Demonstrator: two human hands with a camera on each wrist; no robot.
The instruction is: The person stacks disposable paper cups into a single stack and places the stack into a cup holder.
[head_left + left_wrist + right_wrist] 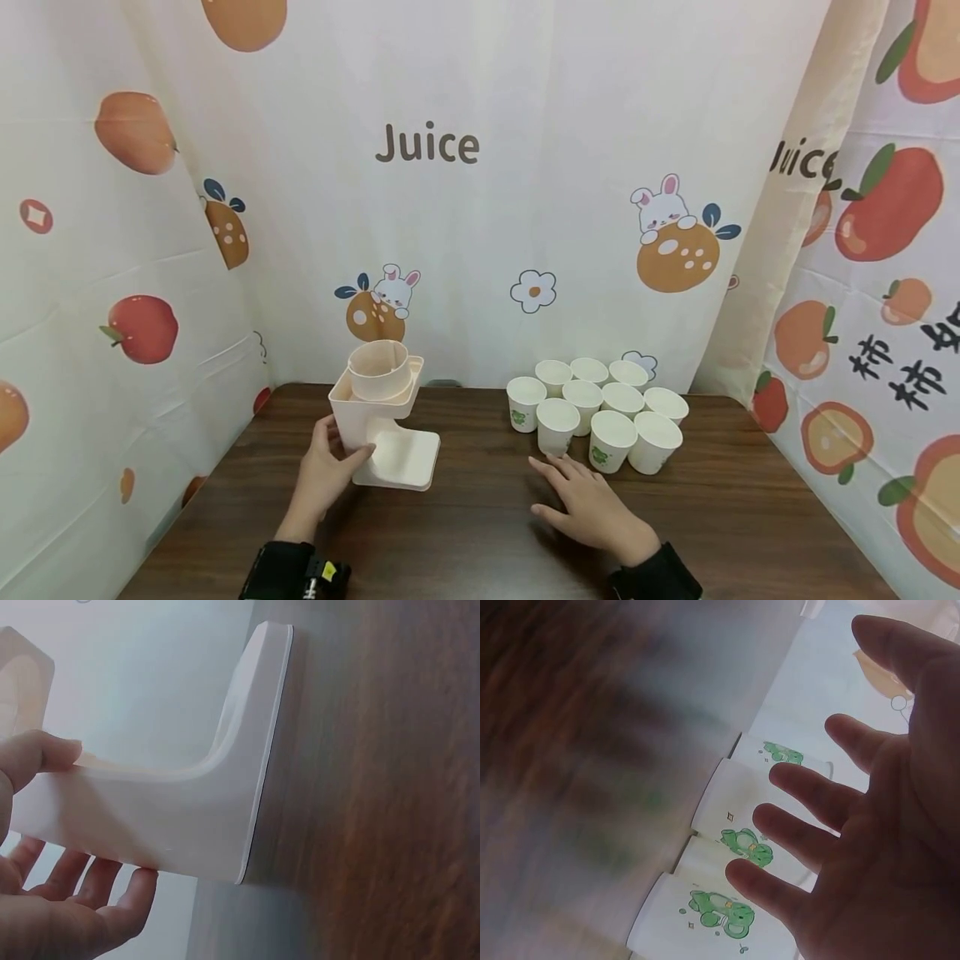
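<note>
A cream plastic stand (408, 460) with a flat base, an upright column and a square top stands on the table at the left. A short round open cylinder (369, 385) sits in its top. My left hand (322, 471) grips the column; in the left wrist view the thumb lies on one side of the stand (172, 817) and the fingers on the other. My right hand (588, 507), fingers spread and holding nothing, hovers just in front of several white paper cups (557, 427). The right wrist view shows green cartoon prints on the cups (716, 911).
The cups stand upright, mouths up, in a tight group at the back right of the dark wooden table (480, 533). A curtain (480, 233) printed with fruit and rabbits hangs behind the table and along both sides.
</note>
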